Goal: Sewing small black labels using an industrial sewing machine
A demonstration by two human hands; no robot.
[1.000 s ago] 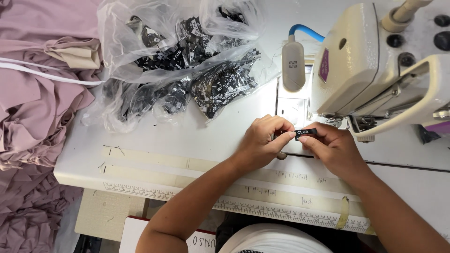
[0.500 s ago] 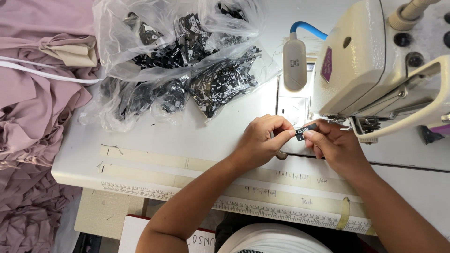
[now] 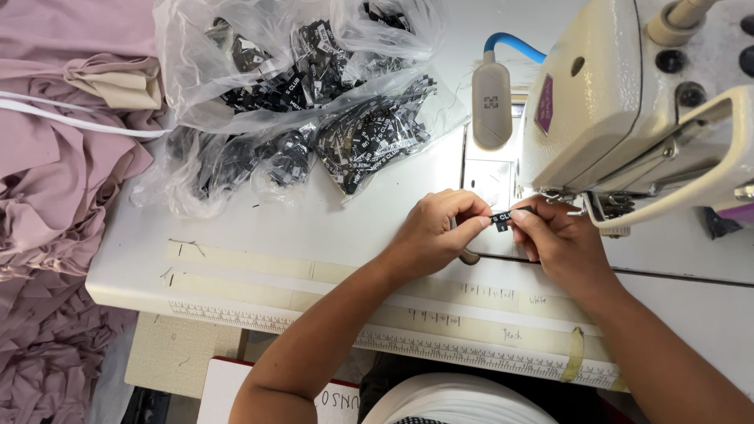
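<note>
At the far left a heap of mauve fabric (image 3: pixel 55 180) spills over the table's left end and hangs down past its edge, with a white strip lying across it. Just to its right, clear plastic bags (image 3: pixel 290 102) lie slumped and open on the white table (image 3: pixel 259 228), stuffed with small black woven labels with white lettering; a few bags overlap, and how many there are cannot be told through the crumpled film. In front of the bags a bare stretch of table runs to the near edge, where strips of beige masking tape (image 3: pixel 259 267) and a ruler strip are stuck along the rim, leaving open room between the bags and the hands. The left hand (image 3: pixel 432 232) comes up from the near edge, its fingers pinched on one end of a small black label (image 3: pixel 501 218), and the right hand (image 3: pixel 561 243) meets it from the other side, fingers nipped on the same label, so it is held between both hands just above the table. The label is a short black tab with pale marks, seemingly folded. It sits just in front of the cream sewing machine (image 3: pixel 620 118), close by the presser foot, with a grey lamp head (image 3: pixel 492 106) on a blue neck above it.
</note>
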